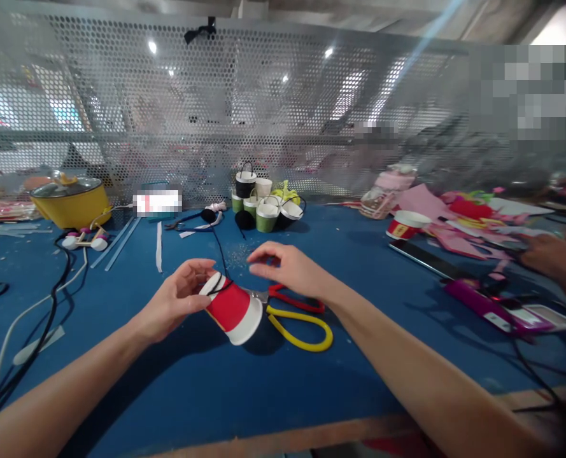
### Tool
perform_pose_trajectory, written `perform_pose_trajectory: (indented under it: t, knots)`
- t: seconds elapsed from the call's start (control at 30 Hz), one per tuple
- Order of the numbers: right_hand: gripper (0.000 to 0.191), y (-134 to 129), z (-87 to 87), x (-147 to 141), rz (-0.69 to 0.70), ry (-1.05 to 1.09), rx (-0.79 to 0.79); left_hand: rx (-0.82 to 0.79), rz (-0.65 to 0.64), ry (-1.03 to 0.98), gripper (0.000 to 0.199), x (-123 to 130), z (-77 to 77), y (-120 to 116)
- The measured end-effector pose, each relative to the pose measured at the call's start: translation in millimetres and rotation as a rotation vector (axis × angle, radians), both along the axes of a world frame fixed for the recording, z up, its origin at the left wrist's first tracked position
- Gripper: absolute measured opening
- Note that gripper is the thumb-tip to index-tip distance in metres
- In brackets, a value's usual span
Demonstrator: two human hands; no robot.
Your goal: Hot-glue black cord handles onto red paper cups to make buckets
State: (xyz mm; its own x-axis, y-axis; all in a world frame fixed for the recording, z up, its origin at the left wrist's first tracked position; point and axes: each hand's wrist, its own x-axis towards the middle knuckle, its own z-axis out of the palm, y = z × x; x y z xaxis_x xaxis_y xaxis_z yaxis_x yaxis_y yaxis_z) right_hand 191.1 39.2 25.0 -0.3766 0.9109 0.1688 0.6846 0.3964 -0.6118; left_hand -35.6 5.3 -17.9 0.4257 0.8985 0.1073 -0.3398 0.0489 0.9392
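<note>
My left hand (180, 296) is closed on a red and white paper cup (235, 305), which lies tilted with its white rim toward the lower right. Black cord (219, 248) crosses the cup near its narrow end and runs up toward a small black ball of yarn (209, 216). To the right of the cup, my right hand (283, 267) is raised with bent fingers and a gap at the thumb; nothing shows in it. Below that hand lie scissors (302, 331) with one red and one yellow handle, their blades partly hidden behind the cup.
Small green and black cups (267, 216) stand together at the back. A yellow pot (70, 203) and cables (63, 286) are at left. At right are a phone (423, 259), a purple device (493, 308), another red cup (407, 224), pink scraps (454, 238) and another person's hand (547, 257).
</note>
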Motion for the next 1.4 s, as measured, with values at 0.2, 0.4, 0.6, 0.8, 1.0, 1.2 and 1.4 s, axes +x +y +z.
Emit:
perform_pose_trajectory:
  t: [0.2,0.4,0.6,0.8,1.0,1.2,1.4]
  knots:
    - [0.004,-33.1,4.1,-27.0,0.306,0.158,0.036,-0.002,-0.117,-0.039,0.047,0.0,-3.5,-1.1]
    - [0.013,-41.3,-4.1,-25.0,0.331,0.175,0.083,-0.043,-0.145,-0.054,0.044,0.9,-4.9,-3.0]
    - [0.009,-51.2,-4.2,-22.2,0.246,0.262,-0.024,-0.066,-0.165,-0.05,0.045,2.9,-4.2,-1.6]
    - [0.006,-52.5,-4.1,-22.4,0.202,0.322,-0.116,-0.055,-0.198,-0.064,0.047,2.5,-3.6,-2.5]
    - [0.009,-51.6,-6.7,-24.5,0.209,0.341,-0.143,-0.068,-0.258,-0.075,0.046,2.6,-3.6,-4.9]
    - [0.017,-50.9,-9.6,-25.3,0.259,0.366,-0.225,-0.089,-0.306,-0.093,0.046,2.4,-2.1,-6.5]
    - [0.016,-47.1,-13.2,-23.8,0.302,0.397,-0.223,-0.105,-0.295,-0.089,0.05,1.5,-2.3,-6.9]
